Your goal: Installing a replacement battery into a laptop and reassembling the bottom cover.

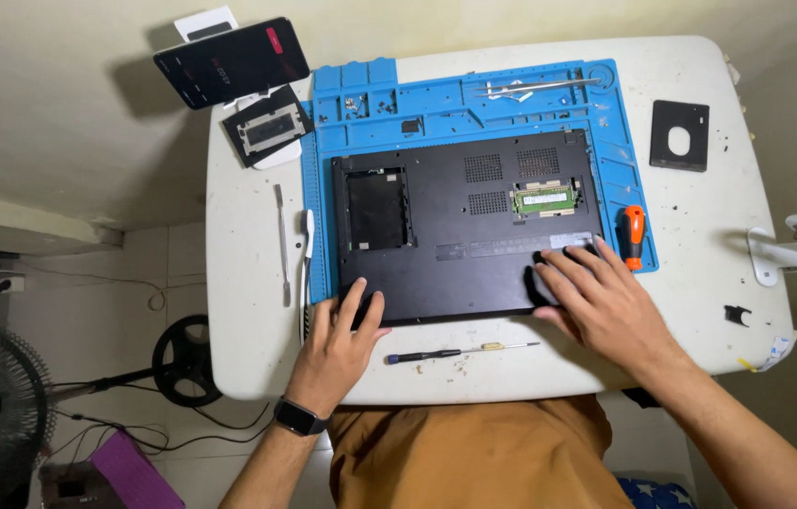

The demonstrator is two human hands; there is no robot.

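1. The fingers of the left hand [340,336] are spread flat and pressed on the near left corner of the laptop [469,226]; nothing is gripped.
2. The fingers of the right hand [599,300] are likewise laid open and flat on the near right part of the laptop's underside, and nothing is clasped by them.
3. A dark watch [299,416] is worn on the left wrist.
4. The laptop is laid upside down on a blue mat [436,99], with its near edge reaching past the mat onto the white table [700,217].
5. Two openings are seen in the laptop's base: an empty bay [377,209] at the left and a slot with a green memory card [542,198] at the right.
6. A thin screwdriver [460,353] is laid on the table just in front of the laptop, between the two hands.
7. An orange-handled screwdriver [633,236] is placed on the mat just beside the right fingertips.
8. Two slim prying tools [295,250] are set on the table left of the mat.
9. Tweezers [535,87] are kept in the far tray of the mat.
10. A black cover plate [679,136] is laid at the far right of the table, well apart from the laptop.
11. A phone [231,62] is propped at the far left corner, with a dark framed part [266,127] just beside it.
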